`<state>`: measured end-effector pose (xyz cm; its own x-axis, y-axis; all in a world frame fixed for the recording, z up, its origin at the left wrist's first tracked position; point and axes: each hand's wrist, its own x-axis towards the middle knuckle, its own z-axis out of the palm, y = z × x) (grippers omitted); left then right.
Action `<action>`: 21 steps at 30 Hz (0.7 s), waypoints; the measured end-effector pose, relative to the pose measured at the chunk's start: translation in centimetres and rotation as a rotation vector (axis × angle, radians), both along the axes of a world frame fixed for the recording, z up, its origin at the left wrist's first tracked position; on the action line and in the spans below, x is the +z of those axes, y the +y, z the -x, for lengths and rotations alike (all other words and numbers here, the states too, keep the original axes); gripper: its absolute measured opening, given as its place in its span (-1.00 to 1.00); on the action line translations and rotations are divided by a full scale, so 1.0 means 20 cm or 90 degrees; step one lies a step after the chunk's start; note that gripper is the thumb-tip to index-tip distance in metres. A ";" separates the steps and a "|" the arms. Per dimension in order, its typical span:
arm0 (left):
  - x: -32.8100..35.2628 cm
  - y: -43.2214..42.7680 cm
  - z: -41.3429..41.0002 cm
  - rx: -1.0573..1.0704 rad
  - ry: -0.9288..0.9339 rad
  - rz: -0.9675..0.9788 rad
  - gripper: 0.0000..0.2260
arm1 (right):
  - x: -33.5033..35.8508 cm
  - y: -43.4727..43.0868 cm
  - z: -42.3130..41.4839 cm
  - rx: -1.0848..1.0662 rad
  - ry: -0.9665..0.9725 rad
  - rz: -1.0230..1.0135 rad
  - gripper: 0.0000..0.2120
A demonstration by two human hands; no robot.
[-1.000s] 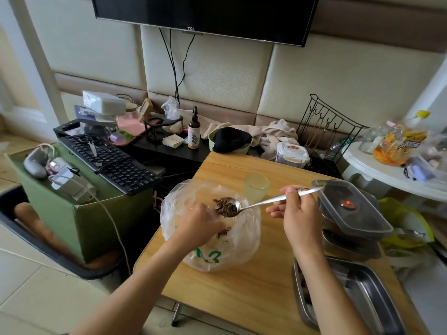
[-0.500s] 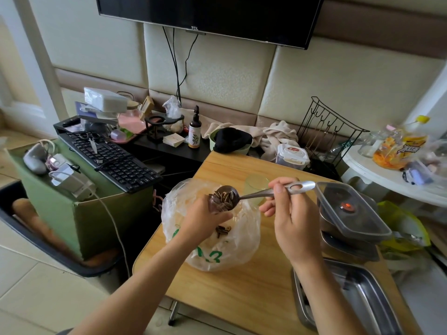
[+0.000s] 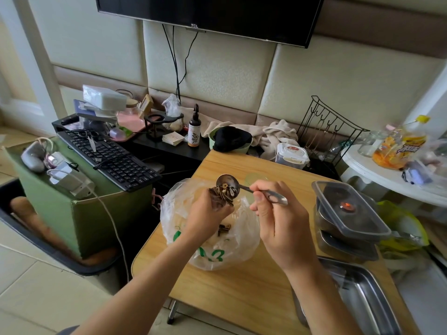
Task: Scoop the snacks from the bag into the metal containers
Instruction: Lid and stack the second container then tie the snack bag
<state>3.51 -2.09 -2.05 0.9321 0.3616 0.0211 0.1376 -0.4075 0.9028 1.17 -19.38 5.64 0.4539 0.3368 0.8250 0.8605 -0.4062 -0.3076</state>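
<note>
Just above the plastic bag (image 3: 217, 255), the right hand (image 3: 280, 226) pinches a tilted spoon (image 3: 227, 182) heaped with seeds (image 3: 223, 193). The left hand (image 3: 205, 216) grips the bag's rim.

We cannot see the fingertips of the left hand (image 3: 205, 215), buried among seeds (image 3: 223, 192) at the mouth of the bag (image 3: 217, 258), nor most of the glass (image 3: 254, 177) behind the spoon (image 3: 227, 183) and right hand (image 3: 280, 228), while the open metal container (image 3: 367, 294) runs off the bottom edge.

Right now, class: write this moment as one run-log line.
right hand grips spoon | spoon tilted, seeds heaped, above bag | left hand at seeds, grip unclear | tray beside right arm
</note>
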 end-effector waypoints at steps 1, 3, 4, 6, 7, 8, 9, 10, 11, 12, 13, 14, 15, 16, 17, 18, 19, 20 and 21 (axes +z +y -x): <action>0.00 0.00 0.00 0.002 -0.003 0.001 -0.66 | 0.00 0.00 0.00 0.003 0.001 -0.001 -0.75; -0.01 0.00 -0.01 0.005 -0.008 -0.005 -0.63 | -0.01 0.01 0.00 0.011 0.007 -0.008 -0.76; -0.01 -0.01 -0.01 0.007 -0.009 -0.011 -0.61 | -0.01 0.01 0.01 0.010 0.006 -0.013 -0.77; -0.01 -0.01 -0.01 0.014 -0.011 -0.012 -0.59 | -0.01 0.02 0.01 0.005 -0.002 -0.020 -0.80; -0.01 -0.01 -0.01 0.017 -0.013 -0.011 -0.59 | -0.01 0.02 0.01 0.005 -0.002 -0.019 -0.81; -0.01 -0.02 -0.01 0.019 -0.016 -0.012 -0.58 | -0.01 0.02 0.01 0.008 0.000 -0.011 -0.80; -0.01 -0.02 -0.01 0.019 -0.019 -0.015 -0.58 | -0.02 0.02 0.01 0.011 0.002 0.001 -0.80; -0.01 -0.02 -0.01 0.019 -0.019 -0.018 -0.57 | -0.02 0.02 0.01 0.012 0.003 0.011 -0.81; -0.02 -0.01 -0.01 0.018 -0.019 -0.018 -0.57 | -0.02 0.02 0.01 0.011 0.003 0.015 -0.81; -0.02 -0.01 -0.01 0.016 -0.020 -0.014 -0.58 | -0.02 0.02 0.01 0.009 0.002 0.011 -0.81; -0.02 -0.01 -0.01 0.015 -0.021 -0.012 -0.58 | -0.02 0.02 0.01 0.006 -0.002 0.004 -0.80; -0.02 -0.01 -0.02 0.014 -0.018 -0.012 -0.58 | -0.02 0.01 0.01 0.003 -0.005 -0.002 -0.78; -0.01 -0.01 -0.01 0.014 -0.016 -0.016 -0.58 | -0.02 0.01 0.01 0.002 -0.006 -0.002 -0.77; -0.01 -0.01 -0.01 0.013 -0.019 -0.021 -0.57 | -0.02 0.01 0.01 0.004 -0.005 0.002 -0.77; -0.02 -0.01 -0.01 0.011 -0.024 -0.024 -0.57 | -0.02 0.01 0.01 0.011 -0.002 0.008 -0.77; -0.02 -0.01 -0.01 0.008 -0.029 -0.022 -0.58 | -0.02 0.01 0.01 0.018 0.000 0.013 -0.78; -0.02 -0.01 -0.01 0.005 -0.033 -0.020 -0.59 | -0.02 0.01 0.01 0.023 0.001 0.013 -0.79; -0.01 -0.01 -0.01 0.001 -0.034 -0.017 -0.61 | -0.02 0.01 0.01 0.023 0.001 0.008 -0.78; -0.01 -0.01 0.00 -0.001 -0.033 -0.013 -0.62 | -0.02 0.01 0.01 0.020 0.000 0.003 -0.77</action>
